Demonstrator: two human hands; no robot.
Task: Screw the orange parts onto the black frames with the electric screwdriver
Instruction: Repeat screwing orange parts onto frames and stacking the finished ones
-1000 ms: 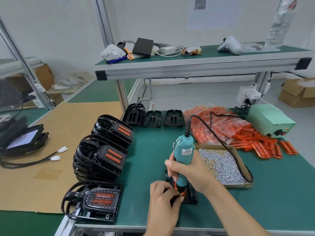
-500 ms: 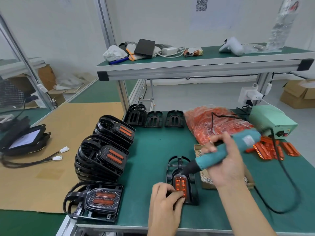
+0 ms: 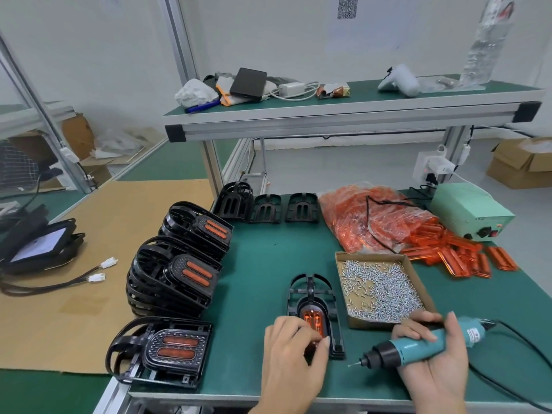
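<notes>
- On the green bench mat [image 3: 268,264], right at the near edge, a black frame [image 3: 313,297] lies flat with an orange part [image 3: 312,319] seated in it.
- The left hand [image 3: 294,354] sits on the frame's near end, fingers curled down onto the orange part and pinching it in place.
- The right hand [image 3: 433,357] grips the teal electric screwdriver [image 3: 418,346], which lies nearly level, bit pointing left toward the frame but clear of it, tip above the mat.
- Its black cable [image 3: 522,351] loops off to the right.
- Just beyond the right hand, a cardboard tray [image 3: 343,282] full of small silver screws [image 3: 379,291].
- Further back on the right, a clear bag of orange parts [image 3: 367,219], more loose orange pieces [image 3: 466,255] spilled beside it, and a pale green power unit [image 3: 469,210].
- To the left, stacks of finished frames [image 3: 176,276] with orange inserts showing; one finished unit [image 3: 167,351] lies alone at the near corner.
- At the back, three bare black frames [image 3: 268,206] in a row.
</notes>
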